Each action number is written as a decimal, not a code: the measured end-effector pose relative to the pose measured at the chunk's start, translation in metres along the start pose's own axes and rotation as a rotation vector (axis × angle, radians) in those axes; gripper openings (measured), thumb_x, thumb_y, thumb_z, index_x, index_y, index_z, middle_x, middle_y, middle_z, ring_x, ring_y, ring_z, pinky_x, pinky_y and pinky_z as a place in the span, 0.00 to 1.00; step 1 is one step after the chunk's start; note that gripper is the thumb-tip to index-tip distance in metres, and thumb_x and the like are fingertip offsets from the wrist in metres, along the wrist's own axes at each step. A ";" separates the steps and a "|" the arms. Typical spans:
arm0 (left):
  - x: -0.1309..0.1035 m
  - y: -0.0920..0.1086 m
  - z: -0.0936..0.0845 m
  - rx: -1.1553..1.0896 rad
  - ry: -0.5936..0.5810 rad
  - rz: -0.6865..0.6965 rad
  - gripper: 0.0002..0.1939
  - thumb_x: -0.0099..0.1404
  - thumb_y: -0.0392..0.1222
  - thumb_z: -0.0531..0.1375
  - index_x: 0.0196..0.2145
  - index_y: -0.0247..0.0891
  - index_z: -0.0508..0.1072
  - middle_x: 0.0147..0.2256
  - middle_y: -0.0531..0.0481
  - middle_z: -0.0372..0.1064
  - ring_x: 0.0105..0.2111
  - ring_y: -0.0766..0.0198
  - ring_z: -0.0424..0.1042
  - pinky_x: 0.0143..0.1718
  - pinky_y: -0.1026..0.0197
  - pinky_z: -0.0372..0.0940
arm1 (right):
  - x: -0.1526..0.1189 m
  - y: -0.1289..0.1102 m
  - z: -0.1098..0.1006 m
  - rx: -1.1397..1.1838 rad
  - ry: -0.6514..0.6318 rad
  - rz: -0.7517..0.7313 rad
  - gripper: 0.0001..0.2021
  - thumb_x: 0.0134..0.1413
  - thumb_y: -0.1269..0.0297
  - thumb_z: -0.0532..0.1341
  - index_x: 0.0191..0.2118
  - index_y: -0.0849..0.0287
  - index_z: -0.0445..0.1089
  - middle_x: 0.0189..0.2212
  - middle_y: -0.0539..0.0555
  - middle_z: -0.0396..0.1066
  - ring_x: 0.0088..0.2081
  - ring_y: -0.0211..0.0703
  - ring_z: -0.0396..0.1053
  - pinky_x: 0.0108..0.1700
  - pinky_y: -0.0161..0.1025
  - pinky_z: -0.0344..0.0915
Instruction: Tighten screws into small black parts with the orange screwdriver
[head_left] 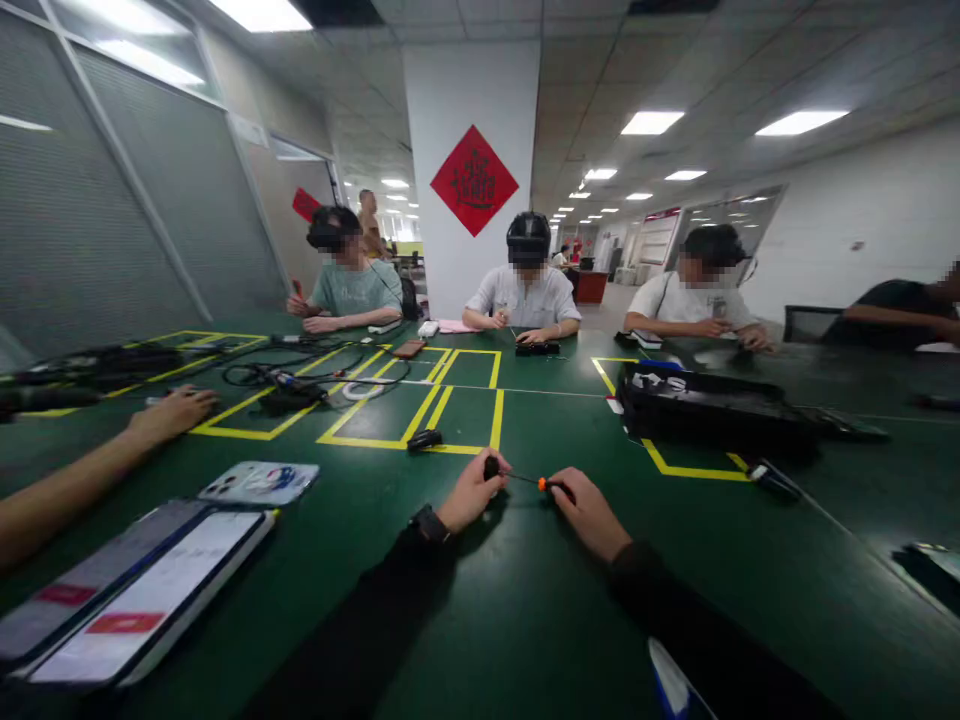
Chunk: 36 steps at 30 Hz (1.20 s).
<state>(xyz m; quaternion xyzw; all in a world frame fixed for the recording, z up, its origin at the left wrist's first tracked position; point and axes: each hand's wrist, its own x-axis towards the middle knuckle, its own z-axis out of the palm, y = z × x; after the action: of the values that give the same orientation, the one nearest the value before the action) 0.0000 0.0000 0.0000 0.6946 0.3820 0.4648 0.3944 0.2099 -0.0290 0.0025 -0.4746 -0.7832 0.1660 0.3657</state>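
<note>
Aligning, seemingly: your left hand [469,495] pinches black piece [491,467], right hand [592,512] pinches screwdriver [542,484] toward nine o'clock; next likely needs steadiness.

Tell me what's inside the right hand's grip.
The right hand holds a screwdriver: its orange collar, part of the black handle and the thin shaft show. The hand covers the rest of the handle, so its butt end can't be seen.

Open-plan office, ceiling light panels [652,123], glazed partition [169,185], large green shared table [525,610]
</note>
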 end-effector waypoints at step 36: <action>0.000 0.006 0.000 0.050 0.010 0.034 0.08 0.52 0.31 0.54 0.32 0.37 0.63 0.32 0.52 0.64 0.34 0.67 0.64 0.38 0.64 0.58 | -0.004 -0.006 -0.005 0.051 0.004 0.032 0.08 0.48 0.69 0.55 0.37 0.58 0.64 0.35 0.52 0.65 0.38 0.40 0.62 0.42 0.40 0.60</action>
<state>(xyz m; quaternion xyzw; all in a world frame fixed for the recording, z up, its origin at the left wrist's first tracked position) 0.0012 -0.0025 0.0053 0.7082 0.3836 0.4655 0.3670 0.2109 -0.0357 0.0084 -0.4781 -0.7702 0.1908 0.3766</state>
